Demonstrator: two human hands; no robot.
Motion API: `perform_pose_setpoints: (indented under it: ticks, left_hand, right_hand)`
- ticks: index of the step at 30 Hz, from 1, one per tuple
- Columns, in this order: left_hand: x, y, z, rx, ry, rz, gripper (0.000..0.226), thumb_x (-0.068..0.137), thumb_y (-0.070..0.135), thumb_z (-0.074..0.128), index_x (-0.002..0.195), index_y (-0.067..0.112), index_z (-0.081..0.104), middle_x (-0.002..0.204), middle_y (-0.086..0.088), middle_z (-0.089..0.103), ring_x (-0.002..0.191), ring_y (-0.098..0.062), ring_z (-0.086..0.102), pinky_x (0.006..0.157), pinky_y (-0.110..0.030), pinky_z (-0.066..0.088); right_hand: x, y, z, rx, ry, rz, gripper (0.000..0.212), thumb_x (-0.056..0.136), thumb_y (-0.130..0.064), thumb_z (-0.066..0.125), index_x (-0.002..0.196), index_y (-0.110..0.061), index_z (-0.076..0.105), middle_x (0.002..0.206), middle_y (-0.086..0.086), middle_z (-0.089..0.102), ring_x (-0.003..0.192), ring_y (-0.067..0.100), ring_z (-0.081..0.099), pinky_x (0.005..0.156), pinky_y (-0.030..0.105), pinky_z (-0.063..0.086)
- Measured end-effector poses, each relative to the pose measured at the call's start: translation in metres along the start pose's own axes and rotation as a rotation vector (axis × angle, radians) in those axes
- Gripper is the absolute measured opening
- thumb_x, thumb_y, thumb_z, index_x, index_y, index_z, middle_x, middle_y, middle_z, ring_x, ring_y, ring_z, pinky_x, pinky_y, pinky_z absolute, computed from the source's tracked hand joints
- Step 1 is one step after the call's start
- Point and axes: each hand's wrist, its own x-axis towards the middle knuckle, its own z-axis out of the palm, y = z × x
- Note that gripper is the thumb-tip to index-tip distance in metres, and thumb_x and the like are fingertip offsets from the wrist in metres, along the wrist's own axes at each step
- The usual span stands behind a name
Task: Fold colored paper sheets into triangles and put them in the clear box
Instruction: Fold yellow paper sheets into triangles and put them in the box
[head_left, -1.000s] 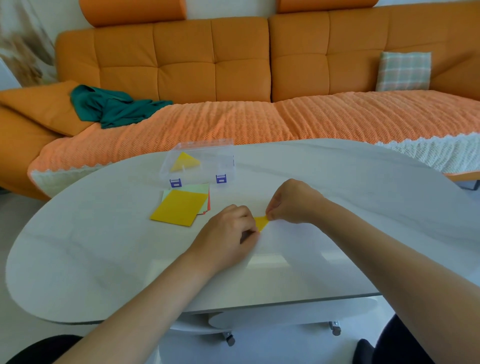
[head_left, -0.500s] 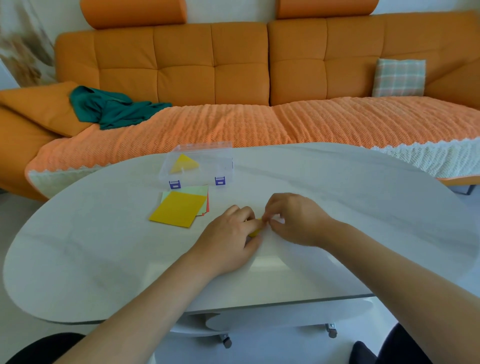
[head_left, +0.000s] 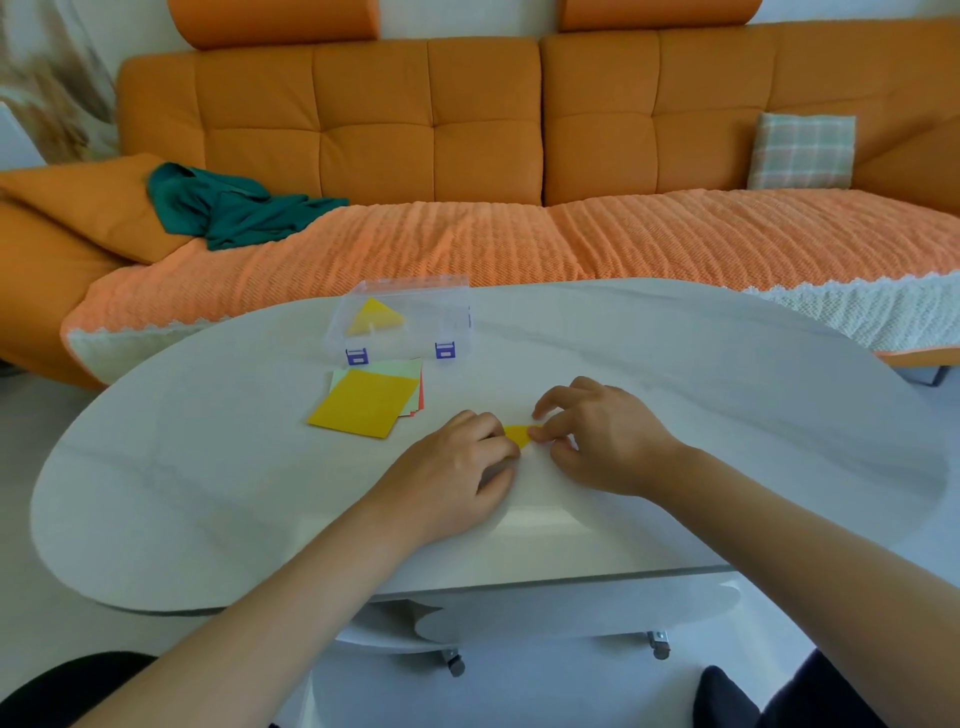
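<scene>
Work in hand: At the middle of the table (head_left: 208, 493) we are creasing a small yellow sheet (head_left: 518, 434) that lies flat on the top. Only a pointed sliver of it shows between our hands.
Left hand (head_left: 457, 467): The fingers are bent, their tips holding down the sheet's left part and covering most of it.
Right hand (head_left: 597, 441): Thumb and forefinger pinch the sheet's right tip; the other fingers are loosely raised.
Key relation: The sheet runs left to right between both sets of fingertips. The clear box (head_left: 457, 322) stands ahead and to the left, near the far edge, so the left hand is the nearer one, we judge.
Box: Lid up, with one yellow triangle (head_left: 375, 317) already inside.
Stack (head_left: 366, 402): Flat sheets, yellow on top, lie just before the box, left of our hands.
In the way: Nothing stands between hands and box; the stack sits beside that path.
Beyond: An orange sofa (head_left: 431, 130) with a green cloth (head_left: 234, 208).
</scene>
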Motion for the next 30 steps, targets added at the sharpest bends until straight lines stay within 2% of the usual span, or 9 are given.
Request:
perform_pose_setpoints:
  ticks: [5, 12, 15, 18, 23, 26, 30]
  left_hand:
    - [-0.011, 0.000, -0.007, -0.003, -0.033, -0.013, 0.034, 0.094, 0.037, 0.045, 0.104, 0.018, 0.072, 0.100, 0.002, 0.059, 0.095, -0.017, 0.054, 0.077, -0.038, 0.052]
    - [-0.013, -0.002, -0.012, -0.064, -0.085, -0.094, 0.035, 0.091, 0.046, 0.048, 0.102, 0.023, 0.071, 0.104, 0.009, 0.060, 0.099, -0.010, 0.054, 0.087, -0.031, 0.048]
    - [-0.004, -0.004, -0.012, -0.130, -0.037, -0.143, 0.017, 0.091, 0.034, 0.062, 0.100, 0.021, 0.068, 0.100, 0.007, 0.059, 0.095, -0.008, 0.051, 0.085, -0.024, 0.043]
    - [0.008, -0.005, -0.010, -0.111, 0.038, -0.145, 0.018, 0.087, 0.026, 0.071, 0.105, 0.022, 0.069, 0.102, 0.007, 0.058, 0.098, -0.008, 0.050, 0.083, -0.023, 0.041]
    - [0.023, -0.011, -0.011, -0.040, -0.097, -0.169, 0.021, 0.090, 0.040, 0.066, 0.108, 0.030, 0.071, 0.106, 0.012, 0.061, 0.103, -0.008, 0.048, 0.083, -0.028, 0.044]
    - [0.027, -0.017, -0.014, 0.013, -0.077, -0.077, 0.020, 0.090, 0.038, 0.062, 0.099, 0.025, 0.074, 0.094, 0.010, 0.068, 0.091, -0.012, 0.056, 0.077, -0.032, 0.050]
    - [0.029, -0.020, -0.017, -0.028, 0.001, -0.087, 0.024, 0.084, 0.029, 0.053, 0.085, 0.022, 0.076, 0.078, 0.006, 0.072, 0.072, -0.015, 0.063, 0.066, -0.033, 0.053]
  right_hand:
    - [0.001, -0.004, -0.003, 0.005, -0.015, 0.020, 0.028, 0.092, -0.025, 0.056, 0.105, -0.033, 0.079, 0.121, -0.013, 0.065, 0.100, 0.020, 0.055, 0.072, 0.029, 0.044]
    - [0.002, -0.008, -0.004, 0.023, -0.015, 0.047, 0.025, 0.090, -0.022, 0.058, 0.101, -0.029, 0.079, 0.117, -0.012, 0.066, 0.098, 0.020, 0.055, 0.069, 0.027, 0.040]
    - [0.005, -0.009, -0.005, 0.032, -0.022, 0.074, 0.023, 0.088, -0.021, 0.058, 0.099, -0.025, 0.079, 0.115, -0.013, 0.066, 0.099, 0.019, 0.055, 0.072, 0.028, 0.043]
    - [0.008, -0.009, -0.004, 0.042, -0.020, 0.069, 0.022, 0.087, -0.020, 0.058, 0.095, -0.021, 0.078, 0.111, -0.012, 0.066, 0.095, 0.019, 0.056, 0.074, 0.030, 0.046]
    - [0.010, -0.005, -0.004, 0.099, -0.018, 0.052, 0.021, 0.086, -0.021, 0.057, 0.091, -0.021, 0.077, 0.100, -0.011, 0.067, 0.089, 0.017, 0.057, 0.072, 0.031, 0.047]
    - [0.012, -0.003, -0.005, 0.134, -0.010, 0.048, 0.025, 0.084, -0.033, 0.053, 0.092, -0.027, 0.075, 0.095, -0.013, 0.065, 0.087, 0.015, 0.057, 0.071, 0.031, 0.048]
    - [0.016, -0.006, -0.001, 0.295, 0.025, 0.075, 0.008, 0.087, -0.030, 0.067, 0.091, -0.029, 0.073, 0.091, -0.016, 0.066, 0.084, 0.007, 0.058, 0.076, 0.029, 0.050]
